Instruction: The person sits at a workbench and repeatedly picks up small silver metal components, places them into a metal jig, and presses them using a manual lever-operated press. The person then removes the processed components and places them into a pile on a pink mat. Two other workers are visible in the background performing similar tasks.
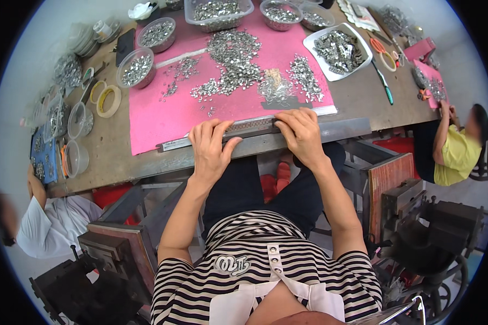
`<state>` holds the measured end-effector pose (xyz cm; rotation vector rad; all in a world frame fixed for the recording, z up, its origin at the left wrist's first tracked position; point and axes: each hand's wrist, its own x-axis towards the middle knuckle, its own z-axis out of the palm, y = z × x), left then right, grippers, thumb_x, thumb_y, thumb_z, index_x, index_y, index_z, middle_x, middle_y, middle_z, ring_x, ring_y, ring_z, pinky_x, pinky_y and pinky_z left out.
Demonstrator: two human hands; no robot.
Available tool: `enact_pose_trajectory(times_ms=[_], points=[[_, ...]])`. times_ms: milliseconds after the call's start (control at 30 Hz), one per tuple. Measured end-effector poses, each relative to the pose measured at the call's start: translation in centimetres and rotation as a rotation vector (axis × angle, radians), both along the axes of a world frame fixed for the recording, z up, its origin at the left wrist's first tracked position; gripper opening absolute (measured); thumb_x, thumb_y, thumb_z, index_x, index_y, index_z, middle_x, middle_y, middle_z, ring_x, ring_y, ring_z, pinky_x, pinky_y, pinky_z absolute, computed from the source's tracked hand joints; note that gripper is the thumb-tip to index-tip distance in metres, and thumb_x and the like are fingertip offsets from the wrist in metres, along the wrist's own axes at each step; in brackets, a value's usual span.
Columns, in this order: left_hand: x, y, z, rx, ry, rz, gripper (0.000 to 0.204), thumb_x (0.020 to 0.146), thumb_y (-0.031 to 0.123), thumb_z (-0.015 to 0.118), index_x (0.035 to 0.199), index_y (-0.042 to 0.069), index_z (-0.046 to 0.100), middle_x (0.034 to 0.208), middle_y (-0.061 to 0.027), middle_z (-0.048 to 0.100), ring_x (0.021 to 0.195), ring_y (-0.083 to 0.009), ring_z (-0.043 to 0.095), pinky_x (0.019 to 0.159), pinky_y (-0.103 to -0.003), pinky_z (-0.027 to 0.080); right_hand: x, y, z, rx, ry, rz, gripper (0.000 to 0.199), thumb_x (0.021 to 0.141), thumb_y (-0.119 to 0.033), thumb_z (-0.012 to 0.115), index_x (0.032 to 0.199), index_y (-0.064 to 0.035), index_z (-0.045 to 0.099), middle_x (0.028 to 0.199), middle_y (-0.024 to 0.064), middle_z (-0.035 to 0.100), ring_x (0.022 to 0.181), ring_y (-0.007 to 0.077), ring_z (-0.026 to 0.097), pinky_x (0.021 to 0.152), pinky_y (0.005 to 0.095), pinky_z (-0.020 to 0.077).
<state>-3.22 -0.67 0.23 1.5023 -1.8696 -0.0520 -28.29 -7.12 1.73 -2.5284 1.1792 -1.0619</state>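
Observation:
Along the front edge of the table lies a long slotted metal rail (249, 127), with a row of small pieces along its middle. My left hand (207, 142) grips the rail towards its left part, fingers bent over the top and thumb angled out to the right. Further right, my right hand (302, 134) holds the same rail, its thumb and fingertips pressed on a dark spot of it. Just beyond it, thin metal pins (276, 89) and loose silvery metal pieces (236, 59) are spread on a pink mat (152, 116). What the fingertips press is partly hidden.
Plastic tubs (136, 69) and a white tray (310, 44) of metal parts stand around the mat. Tape rolls (109, 101) lie at left; scissors (384, 53) and a teal-handled tool (383, 84) at right. People sit at left (54, 216) and right (455, 149).

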Motion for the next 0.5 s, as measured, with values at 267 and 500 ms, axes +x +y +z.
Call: enact_pose_trajectory(times_ms=[267, 500], points=[[-0.4, -0.1, -0.7, -0.05, 0.058, 0.036, 0.059, 0.081, 0.029, 0.086, 0.131, 0.006, 0.064, 0.114, -0.01, 0.063, 0.108, -0.0299, 0.056, 0.097, -0.045, 0.039, 0.9, -2.4, 0.7, -0.259, 0.213, 0.233, 0.013, 0.085, -0.005, 0.066, 0.097, -0.0027, 0.066, 0.089, 0.0104, 0.061, 0.09, 0.0277, 0.062, 0.095, 0.0468, 0.0478], [-0.3, 0.0, -0.4, -0.037, -0.009, 0.024, 0.048, 0.081, 0.029, 0.085, 0.123, 0.008, 0.071, 0.114, -0.0103, 0.063, 0.109, -0.0297, 0.056, 0.096, -0.045, 0.039, -5.8, -10.3, 6.6, -0.536, 0.111, -0.301, 0.014, 0.087, -0.006, 0.072, 0.1, -0.0082, 0.07, 0.089, 0.0056, 0.067, 0.088, 0.0269, 0.065, 0.087, 0.0437, 0.0439]])
